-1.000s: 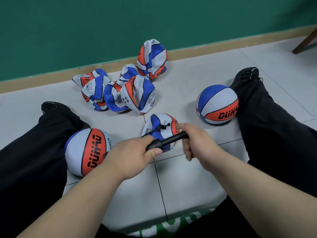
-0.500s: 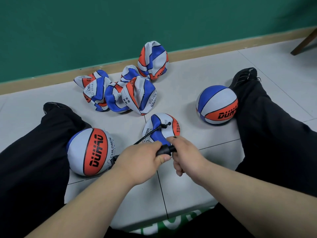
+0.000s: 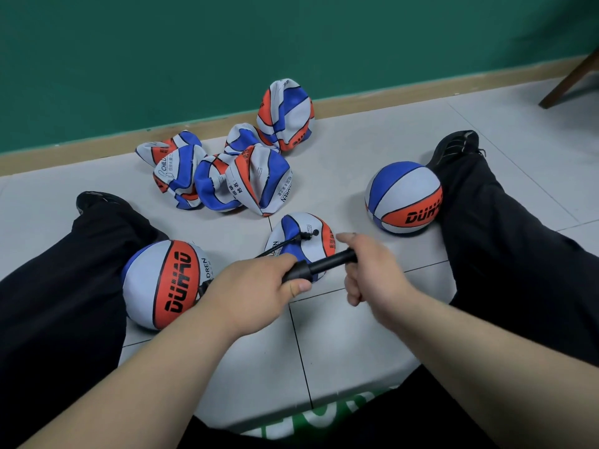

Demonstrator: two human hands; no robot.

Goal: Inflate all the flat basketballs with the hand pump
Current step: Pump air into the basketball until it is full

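As the left hand [image 3: 256,286] and right hand [image 3: 369,270] both grip the black plastic pump [image 3: 319,265], a jerk could unseat its hose [image 3: 290,244] from the limp tricolour basketball [image 3: 321,236].

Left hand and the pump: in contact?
Touching. The head view shows the left hand gripping the black pump, with its fingers and thumb curled round the barrel end and no gap visible.
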